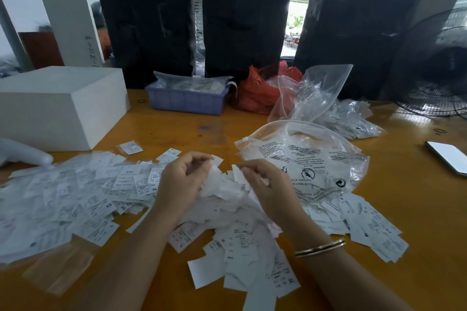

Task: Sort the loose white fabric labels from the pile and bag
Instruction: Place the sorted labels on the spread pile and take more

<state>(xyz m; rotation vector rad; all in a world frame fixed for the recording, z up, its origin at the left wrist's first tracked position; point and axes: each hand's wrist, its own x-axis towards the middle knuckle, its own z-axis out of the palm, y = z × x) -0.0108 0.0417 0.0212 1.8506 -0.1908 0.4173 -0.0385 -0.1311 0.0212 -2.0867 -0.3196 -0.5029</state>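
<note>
A wide pile of white fabric labels (83, 197) with size prints covers the orange table (177, 129) from the left edge to the middle and spreads to the right. My left hand (182, 179) hovers over the pile's middle, fingers curled, pinching a white label (217, 159). Close beside it, my right hand (267, 184) pinches another white label (237, 174). Just beyond my right hand lies a clear printed plastic bag (310, 159), its mouth facing left.
A white box (58, 106) stands at the back left. Behind the pile sit a blue tray (187, 101), a red bag (262, 88) and more clear bags (318, 91). A phone (447, 156) lies at the right edge, a fan (434, 70) behind it.
</note>
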